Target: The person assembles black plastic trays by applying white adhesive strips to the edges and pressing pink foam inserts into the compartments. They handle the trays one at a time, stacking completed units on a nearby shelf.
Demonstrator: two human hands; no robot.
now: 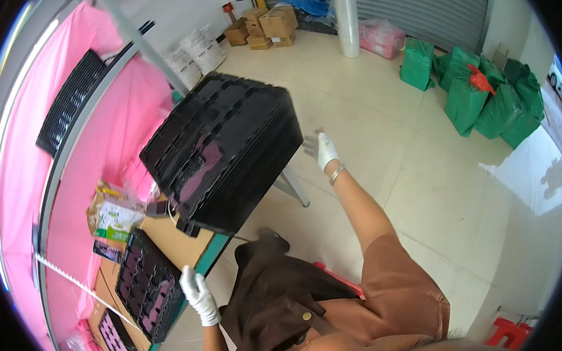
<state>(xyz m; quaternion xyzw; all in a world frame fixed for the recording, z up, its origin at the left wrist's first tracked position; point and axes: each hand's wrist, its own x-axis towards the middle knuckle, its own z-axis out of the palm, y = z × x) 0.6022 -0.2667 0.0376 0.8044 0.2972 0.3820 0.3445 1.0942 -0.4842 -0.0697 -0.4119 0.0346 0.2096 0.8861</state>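
Note:
A tall stack of black plastic trays (255,170) stands at the bench's far end, with moulded compartments in the top tray and purplish patches on it. My right hand (323,150), in a white glove, is just right of the stack with its fingers stretched out and nothing in them. Whether the fingertips touch the tray edges, I cannot tell. Nearer me, another black tray (148,281) with pinkish compartments rests tilted on the bench. Beside its right edge my white-gloved left hand (200,297) is raised, fingers apart and holding nothing.
The bench (214,250) has a green edge. On it lie a phone (107,250), a green-and-white package (117,219) and a pink-and-black tray (118,343). Pink cloth (119,114) hangs at left. Green wrapped bundles (467,99) and cardboard boxes (278,22) stand across the floor.

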